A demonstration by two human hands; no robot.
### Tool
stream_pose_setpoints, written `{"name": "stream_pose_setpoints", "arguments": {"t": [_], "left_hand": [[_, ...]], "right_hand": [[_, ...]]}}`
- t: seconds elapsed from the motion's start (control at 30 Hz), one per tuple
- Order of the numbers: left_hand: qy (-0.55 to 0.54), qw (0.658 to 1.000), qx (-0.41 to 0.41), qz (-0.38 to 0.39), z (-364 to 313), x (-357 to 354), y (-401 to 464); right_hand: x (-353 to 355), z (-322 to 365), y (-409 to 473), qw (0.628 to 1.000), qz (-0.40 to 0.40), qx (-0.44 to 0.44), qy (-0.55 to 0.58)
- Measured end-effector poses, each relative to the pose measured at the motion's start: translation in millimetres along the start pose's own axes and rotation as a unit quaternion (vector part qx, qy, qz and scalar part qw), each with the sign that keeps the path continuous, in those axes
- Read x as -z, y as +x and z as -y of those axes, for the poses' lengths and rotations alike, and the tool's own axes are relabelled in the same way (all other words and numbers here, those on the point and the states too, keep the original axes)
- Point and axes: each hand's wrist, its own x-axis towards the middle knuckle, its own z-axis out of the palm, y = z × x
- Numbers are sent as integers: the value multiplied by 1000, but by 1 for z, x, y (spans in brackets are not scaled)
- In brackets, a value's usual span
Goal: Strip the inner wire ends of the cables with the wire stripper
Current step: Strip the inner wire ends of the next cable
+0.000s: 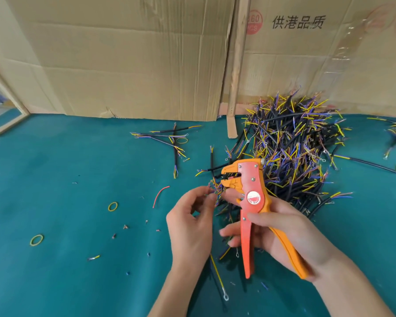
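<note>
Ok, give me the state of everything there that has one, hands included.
wire stripper: jaws open, gripped in right hand
left hand: pinching inner wire ends just below the jaws
cable pile: heaped on table
rubber bands: loose on mat

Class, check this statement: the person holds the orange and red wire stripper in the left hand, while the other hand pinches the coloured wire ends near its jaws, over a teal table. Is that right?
Not quite. The head view shows the orange and red wire stripper gripped in the right hand; it is the left hand that pinches the coloured wire ends near its jaws, over the teal table.
</note>
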Motion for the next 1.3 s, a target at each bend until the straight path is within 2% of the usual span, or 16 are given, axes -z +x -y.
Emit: {"name": "stream_pose_setpoints", "arguments": {"t": [0.13, 0.23, 0.83, 1.3], "left_hand": [[-6, 998, -4, -63, 2, 11, 6], [-9, 997, -1, -70, 2, 15, 8], [8, 999, -41, -19, -4, 12, 6], [6, 999, -42, -1, -4, 13, 6]], "right_hand": [[5, -1, 2, 996, -39, -75, 41], [0, -4, 3, 993, -33, -106, 34], [-5, -3, -4, 995, 21, -73, -57], [-10, -5, -2, 995, 20, -87, -46]]}}
